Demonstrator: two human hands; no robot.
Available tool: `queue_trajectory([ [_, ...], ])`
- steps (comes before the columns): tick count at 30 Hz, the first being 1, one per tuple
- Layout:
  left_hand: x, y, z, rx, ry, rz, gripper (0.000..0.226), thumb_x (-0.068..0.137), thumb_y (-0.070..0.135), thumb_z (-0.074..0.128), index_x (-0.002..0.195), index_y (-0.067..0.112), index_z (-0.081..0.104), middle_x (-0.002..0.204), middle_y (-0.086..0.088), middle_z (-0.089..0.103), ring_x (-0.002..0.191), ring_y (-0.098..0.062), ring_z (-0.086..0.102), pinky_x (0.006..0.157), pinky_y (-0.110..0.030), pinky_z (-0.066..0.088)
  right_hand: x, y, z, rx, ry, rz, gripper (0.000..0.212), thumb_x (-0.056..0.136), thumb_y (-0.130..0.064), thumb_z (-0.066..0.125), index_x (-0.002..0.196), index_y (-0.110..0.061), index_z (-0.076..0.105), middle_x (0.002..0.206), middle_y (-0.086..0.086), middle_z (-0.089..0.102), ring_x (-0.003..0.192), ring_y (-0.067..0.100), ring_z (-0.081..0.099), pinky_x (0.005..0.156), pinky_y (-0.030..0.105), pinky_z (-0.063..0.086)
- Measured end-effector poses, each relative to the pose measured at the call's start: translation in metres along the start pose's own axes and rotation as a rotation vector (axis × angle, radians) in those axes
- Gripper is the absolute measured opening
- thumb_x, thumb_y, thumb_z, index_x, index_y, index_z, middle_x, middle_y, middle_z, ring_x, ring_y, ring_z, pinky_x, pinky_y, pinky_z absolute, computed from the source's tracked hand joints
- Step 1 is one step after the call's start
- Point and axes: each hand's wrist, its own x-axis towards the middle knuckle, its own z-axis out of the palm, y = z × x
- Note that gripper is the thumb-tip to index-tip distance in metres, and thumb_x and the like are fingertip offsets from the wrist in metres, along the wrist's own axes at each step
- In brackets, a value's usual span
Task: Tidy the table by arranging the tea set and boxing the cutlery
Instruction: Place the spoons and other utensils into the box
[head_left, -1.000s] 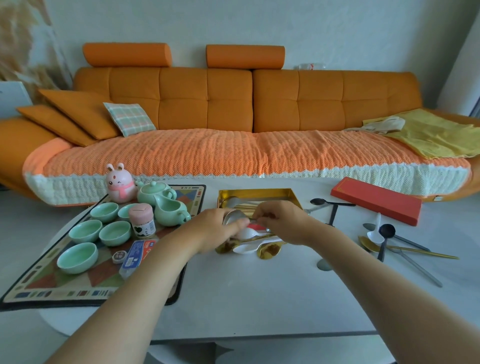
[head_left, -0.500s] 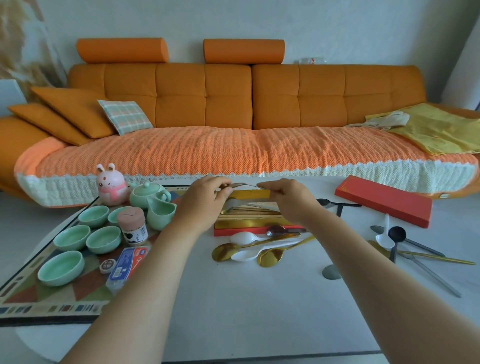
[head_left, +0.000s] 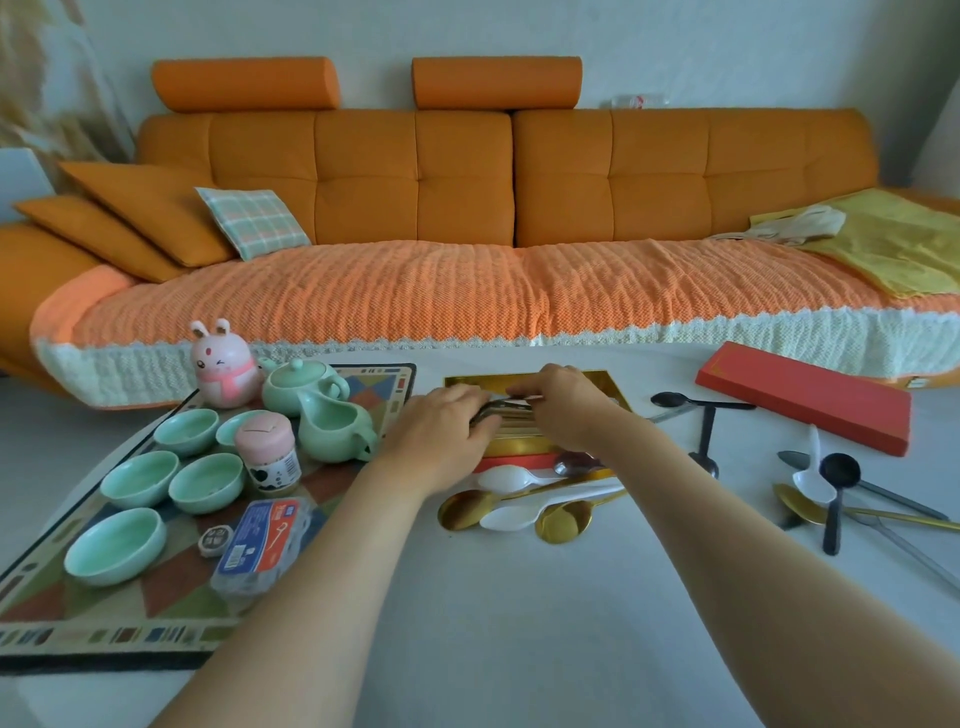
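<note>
Lister: Both hands have come back from the far rim of the gold box (head_left: 467, 380) to its middle, a silver piece (head_left: 511, 405) with them.

Checker: Grip?

Lister: Fingers of the left hand (head_left: 441, 423) are curled onto one end. Fingertips of the right hand (head_left: 566, 410) pinch the other end. Whether it is a fork or a spoon cannot be told.

Checker: Now from the left.

Lister: Item one is the patterned mat (head_left: 104, 629), its left border right at the bench's curved edge. On it stand five mint cups, all upright, the nearest (head_left: 115, 545) at the front. With them are a pink-lidded jar (head_left: 267, 457), a blue packet (head_left: 265, 540) and a rabbit figure (head_left: 223, 371). The teapot (head_left: 301, 384) has its lid on, and the pitcher (head_left: 335, 431) stands just beside it.

Checker: The box?

Lister: Item two, at the centre, is red outside and gold inside. Gold handles (head_left: 514, 423) lie in it under the hands, their count hidden.

Checker: Loose stock?

Lister: Item three is a spoon heap (head_left: 506, 517) just nearer than the box: two gold, two white, one dark. Item four, to the right, is scattered cutlery, among it a black ladle (head_left: 839, 470) and a gold spoon (head_left: 797, 501). Item five is the red lid (head_left: 800, 405) by the far right edge, well apart from the box.

Checker: Room?

Lister: Bare white bench (head_left: 519, 623) shows between the forearms, nearer than the heap.
</note>
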Motion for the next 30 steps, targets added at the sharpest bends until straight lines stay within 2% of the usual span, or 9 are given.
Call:
queue_trajectory([
  [4,0.003,0.003,0.001,0.055,-0.044,-0.014,0.05,0.102,0.048,0.029,0.142,0.025,0.049,0.15,0.005,0.044,0.135,-0.017,0.039,0.109,-0.04,0.031,-0.005,0.002,0.001,0.045,-0.04,-0.054,0.047,0.096,-0.011,0.041,0.134,-0.029,0.059,0.132,0.002,0.056,0.114,0.021,0.053,0.086,0.028,0.045],
  [8,0.004,0.005,0.0,0.057,-0.08,-0.041,0.052,0.102,0.051,0.027,0.144,0.026,0.045,0.152,0.007,0.04,0.138,-0.017,0.036,0.109,-0.041,0.031,-0.019,0.001,-0.004,0.059,0.025,-0.107,0.038,0.099,-0.027,0.045,0.134,-0.027,0.059,0.125,-0.002,0.066,0.103,0.016,0.063,0.089,0.032,0.053],
  [12,0.001,0.009,-0.003,0.049,-0.126,-0.052,0.053,0.103,0.051,0.026,0.148,0.027,0.04,0.157,0.008,0.032,0.142,-0.016,0.03,0.112,-0.041,0.027,-0.032,0.007,-0.005,0.059,-0.083,-0.113,0.039,0.099,-0.036,0.041,0.135,-0.037,0.056,0.113,-0.006,0.068,0.09,0.006,0.059,0.078,0.027,0.048],
  [16,-0.006,0.014,-0.008,0.012,-0.094,-0.034,0.05,0.103,0.046,0.034,0.147,0.024,0.042,0.158,0.005,0.03,0.144,-0.017,0.027,0.113,-0.039,0.026,-0.042,0.012,-0.011,0.09,0.093,-0.195,0.038,0.096,-0.021,0.05,0.132,-0.024,0.061,0.136,-0.006,0.058,0.124,0.011,0.051,0.102,0.02,0.036],
  [19,-0.012,0.018,-0.012,0.057,0.05,0.072,0.041,0.099,0.037,0.047,0.136,0.022,0.055,0.141,0.005,0.046,0.13,-0.018,0.039,0.103,-0.037,0.035,-0.052,0.011,-0.023,0.124,0.255,-0.296,0.031,0.087,-0.007,0.055,0.108,-0.023,0.071,0.109,-0.006,0.063,0.099,0.009,0.057,0.088,0.02,0.044],
  [21,-0.016,0.022,-0.014,0.055,0.147,0.149,0.027,0.095,0.03,0.055,0.119,0.021,0.064,0.119,0.005,0.052,0.113,-0.018,0.048,0.091,-0.033,0.041,-0.06,0.01,-0.029,0.114,0.23,-0.296,0.029,0.084,-0.005,0.056,0.095,-0.026,0.074,0.092,-0.012,0.063,0.08,0.001,0.057,0.075,0.021,0.046],
  [23,-0.022,0.026,-0.019,0.015,0.169,0.175,0.012,0.093,0.024,0.058,0.104,0.023,0.063,0.104,0.008,0.053,0.101,-0.015,0.051,0.08,-0.029,0.043,-0.07,0.01,-0.031,0.05,0.14,-0.272,0.029,0.083,-0.008,0.056,0.088,-0.03,0.074,0.084,-0.02,0.06,0.073,-0.005,0.053,0.07,0.018,0.042],
  [26,-0.033,0.029,-0.028,-0.062,0.06,0.123,0.006,0.092,0.023,0.055,0.092,0.029,0.056,0.094,0.016,0.055,0.086,-0.011,0.056,0.069,-0.03,0.047,-0.082,0.008,-0.028,-0.044,0.025,-0.27,0.028,0.084,-0.012,0.056,0.09,-0.032,0.075,0.084,-0.023,0.06,0.077,-0.001,0.054,0.072,0.021,0.049],
  [30,-0.047,0.027,-0.034,-0.006,-0.158,0.013,0.01,0.082,0.025,0.052,0.082,0.033,0.057,0.093,0.015,0.059,0.082,-0.011,0.058,0.071,-0.032,0.052,-0.093,0.004,-0.026,-0.116,-0.072,-0.263,0.022,0.091,-0.022,0.057,0.098,-0.034,0.075,0.091,-0.02,0.066,0.082,0.003,0.059,0.074,0.026,0.054],
])
